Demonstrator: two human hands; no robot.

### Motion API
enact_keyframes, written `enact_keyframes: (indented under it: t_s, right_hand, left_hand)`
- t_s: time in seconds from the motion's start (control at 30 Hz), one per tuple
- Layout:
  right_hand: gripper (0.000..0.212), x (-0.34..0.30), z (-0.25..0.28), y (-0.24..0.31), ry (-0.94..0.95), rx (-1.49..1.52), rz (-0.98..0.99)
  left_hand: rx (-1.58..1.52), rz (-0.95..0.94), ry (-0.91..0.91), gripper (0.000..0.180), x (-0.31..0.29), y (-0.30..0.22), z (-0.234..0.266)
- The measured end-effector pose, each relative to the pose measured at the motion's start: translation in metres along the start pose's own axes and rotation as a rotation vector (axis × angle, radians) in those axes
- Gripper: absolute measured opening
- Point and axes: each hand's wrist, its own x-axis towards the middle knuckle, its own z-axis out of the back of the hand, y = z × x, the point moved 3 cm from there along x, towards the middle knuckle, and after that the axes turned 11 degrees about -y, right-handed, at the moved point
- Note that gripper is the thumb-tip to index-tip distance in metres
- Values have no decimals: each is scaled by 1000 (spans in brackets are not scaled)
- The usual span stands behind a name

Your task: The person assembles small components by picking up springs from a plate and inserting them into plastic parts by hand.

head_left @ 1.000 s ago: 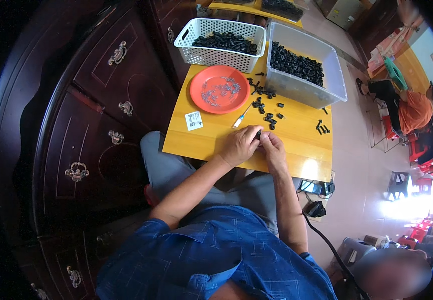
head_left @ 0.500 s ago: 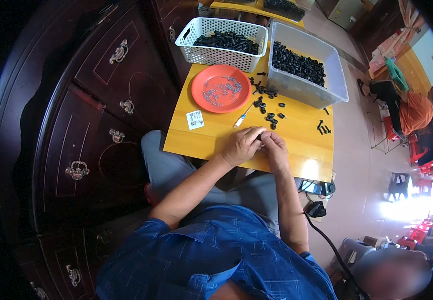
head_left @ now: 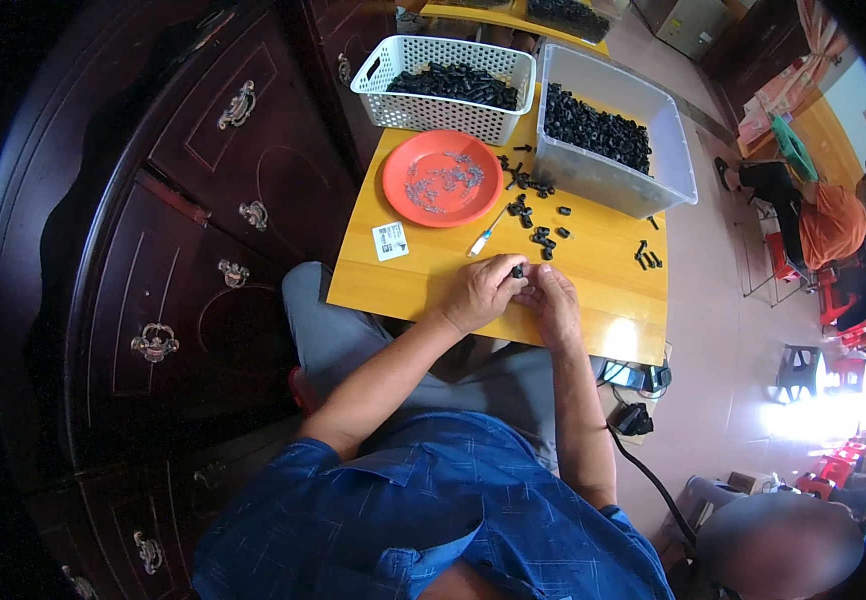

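Just over the near edge of the table, my left hand (head_left: 477,294) pinches a small black plastic part (head_left: 518,271) between thumb and fingers. Close against it, my right hand (head_left: 556,308) has its fingers curled together; whatever they hold is too small to make out. Beyond my hands lies a screwdriver (head_left: 480,243) with a white and blue handle. Several loose black parts (head_left: 543,240) are scattered just past my fingertips. A red plate (head_left: 403,200) with many tiny silvery screws (head_left: 443,180) spread over it stands farther left.
At the far side stand a white perforated basket (head_left: 443,112) and a clear plastic bin (head_left: 603,185), both holding black parts. A white printed card (head_left: 390,240) lies left. More black pieces (head_left: 647,256) lie at the table's right. Dark drawers (head_left: 203,180) rise on my left; a person (head_left: 833,225) sits far right.
My right hand has drawn slightly right, away from the black part, which now shows more clearly in my left fingers. The table's things stay put.
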Motion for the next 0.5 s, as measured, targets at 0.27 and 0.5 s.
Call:
enact_keyframes:
  t_s: [0.27, 0.5]
  right_hand:
    - [34, 2, -1, 0, 6, 25, 22]
    - [33, 7, 2, -4, 25, 16, 25]
  left_hand:
    - [9, 32, 1, 29, 0, 1, -3]
    - [-24, 134, 53, 28, 0, 7, -6]
